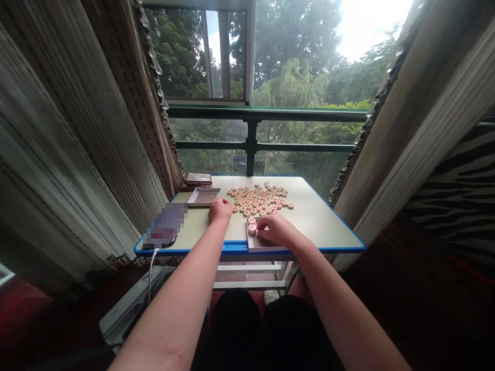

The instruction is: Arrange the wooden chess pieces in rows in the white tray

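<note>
Several round wooden chess pieces (260, 198) lie spread over the middle of a pale table (328, 221) with a blue edge. My left hand (220, 210) rests curled on the table at the left rim of the pile, fingers closed on something I cannot make out. My right hand (275, 230) sits over a shallow box tray (252, 245) at the near edge, fingers pinched beside two pieces (251, 224) lying in the tray's far end.
A second shallow tray (203, 196) and a small box (198, 179) sit at the table's far left. A blurred flat device (165, 225) with a cable lies at the near left. Curtains flank both sides; a green railing and window stand behind.
</note>
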A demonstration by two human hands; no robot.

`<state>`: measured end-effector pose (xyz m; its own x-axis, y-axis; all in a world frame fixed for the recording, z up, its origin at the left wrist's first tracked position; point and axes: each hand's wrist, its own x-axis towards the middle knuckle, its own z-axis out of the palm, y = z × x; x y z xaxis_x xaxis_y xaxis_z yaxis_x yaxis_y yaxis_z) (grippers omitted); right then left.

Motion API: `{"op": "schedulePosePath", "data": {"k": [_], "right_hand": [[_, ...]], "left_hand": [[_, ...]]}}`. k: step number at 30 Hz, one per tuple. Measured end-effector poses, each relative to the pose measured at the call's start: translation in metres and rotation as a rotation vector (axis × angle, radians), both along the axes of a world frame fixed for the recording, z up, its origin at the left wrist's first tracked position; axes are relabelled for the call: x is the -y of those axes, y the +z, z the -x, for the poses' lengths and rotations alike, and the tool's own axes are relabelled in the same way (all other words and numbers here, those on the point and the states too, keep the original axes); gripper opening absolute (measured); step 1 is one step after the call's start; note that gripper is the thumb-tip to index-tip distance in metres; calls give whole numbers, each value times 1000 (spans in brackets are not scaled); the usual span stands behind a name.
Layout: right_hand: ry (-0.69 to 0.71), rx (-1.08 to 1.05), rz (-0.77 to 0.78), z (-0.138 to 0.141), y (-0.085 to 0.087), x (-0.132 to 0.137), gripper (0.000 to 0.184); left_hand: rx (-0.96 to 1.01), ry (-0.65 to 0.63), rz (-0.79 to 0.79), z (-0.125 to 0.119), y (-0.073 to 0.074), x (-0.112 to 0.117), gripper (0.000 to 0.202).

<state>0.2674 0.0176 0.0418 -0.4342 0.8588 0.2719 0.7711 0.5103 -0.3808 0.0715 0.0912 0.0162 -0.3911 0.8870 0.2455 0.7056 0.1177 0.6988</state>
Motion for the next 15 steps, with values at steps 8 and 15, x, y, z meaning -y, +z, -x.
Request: {"op": "schedulePosePath", "data": {"k": [8,15], "right_hand": [[55,-69,0,-3,3,2,15],[-137,-174,-66,-36,24,-29,14]], "left_hand": [[10,14,35,-1,3,0,17],[-44,22,11,-2,1,-1,16]]}}
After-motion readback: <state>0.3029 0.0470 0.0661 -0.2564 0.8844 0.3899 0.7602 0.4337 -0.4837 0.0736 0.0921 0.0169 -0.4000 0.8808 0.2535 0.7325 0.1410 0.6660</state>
